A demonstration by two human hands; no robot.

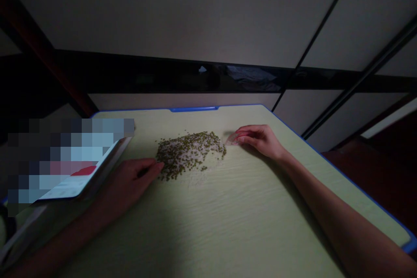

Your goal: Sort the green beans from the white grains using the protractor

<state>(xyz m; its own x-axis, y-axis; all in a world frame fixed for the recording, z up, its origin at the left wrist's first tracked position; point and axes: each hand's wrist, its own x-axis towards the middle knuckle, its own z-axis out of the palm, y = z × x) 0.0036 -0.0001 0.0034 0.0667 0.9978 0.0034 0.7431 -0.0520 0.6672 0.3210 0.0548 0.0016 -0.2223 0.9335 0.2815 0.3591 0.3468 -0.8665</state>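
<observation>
A spread pile of small green beans, like mung beans (187, 150), mixed with pale grains that look like rice (192, 150), lies in the middle of the table. My left hand (138, 173) rests at the pile's left edge, thumb and fingers drawn together at the beans. What they pinch, if anything, is hidden. To the right of the pile, my right hand (262, 139) has its fingers closed on a small clear plastic piece (232, 139). Its exact kind is too blurred to tell. Fine pale grains lie scattered along the pile's near side.
The pale wood-look table (221, 230) has a blue rim and a blue handle strip (194, 109) at its far edge. At left stands a lit tablet-like screen (74, 180), partly blurred out. Behind the table rise cabinet panels (182, 13) with a dark band.
</observation>
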